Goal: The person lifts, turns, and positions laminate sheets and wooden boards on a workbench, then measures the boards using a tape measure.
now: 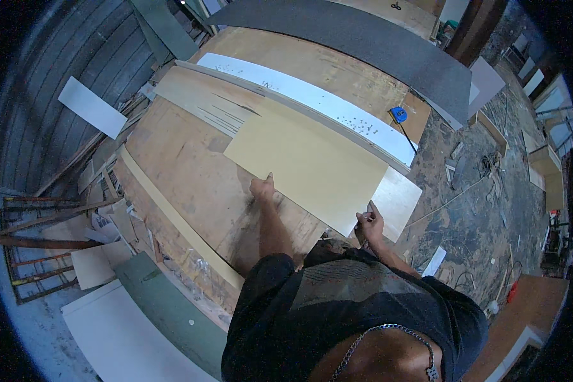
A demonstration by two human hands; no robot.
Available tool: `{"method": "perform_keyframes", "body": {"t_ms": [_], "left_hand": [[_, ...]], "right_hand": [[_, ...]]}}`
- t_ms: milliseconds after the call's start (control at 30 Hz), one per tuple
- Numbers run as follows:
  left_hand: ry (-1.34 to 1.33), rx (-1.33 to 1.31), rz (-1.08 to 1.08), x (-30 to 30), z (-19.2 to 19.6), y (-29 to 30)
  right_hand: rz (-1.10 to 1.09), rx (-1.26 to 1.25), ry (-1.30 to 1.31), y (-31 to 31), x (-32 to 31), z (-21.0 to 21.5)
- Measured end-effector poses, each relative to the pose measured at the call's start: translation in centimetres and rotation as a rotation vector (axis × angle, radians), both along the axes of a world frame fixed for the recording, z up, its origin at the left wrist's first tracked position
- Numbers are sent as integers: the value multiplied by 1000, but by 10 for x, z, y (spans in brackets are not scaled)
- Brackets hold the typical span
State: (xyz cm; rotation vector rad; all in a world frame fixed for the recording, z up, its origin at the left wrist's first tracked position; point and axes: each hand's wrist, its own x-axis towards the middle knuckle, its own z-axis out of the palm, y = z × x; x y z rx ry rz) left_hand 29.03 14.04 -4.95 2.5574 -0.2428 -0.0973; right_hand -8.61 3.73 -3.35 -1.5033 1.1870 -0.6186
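A cream rectangular sheet (318,159) lies across the worktable in front of me. My left hand (262,188) is closed at its near edge, thumb resting on top and the other fingers curled below the edge. By the sheet's near right corner, my right hand (370,229) is closed in a pinch. A small dark tip shows above those fingers, too small to name. From under the cream sheet's right end sticks out a shiny whitish panel (398,202), close to my right hand.
Along the sheet's far side runs a long wooden strip (293,99), with a white board (312,100) bearing small scattered bits behind it. A blue tape measure (398,114) sits at that board's right end. A narrow cream strip (178,213) lies at left; debris covers the floor (471,210).
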Motion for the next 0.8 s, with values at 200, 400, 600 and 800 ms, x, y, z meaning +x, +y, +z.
{"method": "perform_keyframes", "body": {"t_ms": [200,400,600,800], "left_hand": [[432,-222,86,15,13,-3],[60,36,69,48,-33,-4],[184,76,93,51,17,-9],[168,-197,27,62,33,-5]], "right_hand": [[11,47,-113,12,11,6],[145,43,-167,28,14,-19],[145,152,-257,38,38,-11],[226,108,-374,40,64,-7]]}}
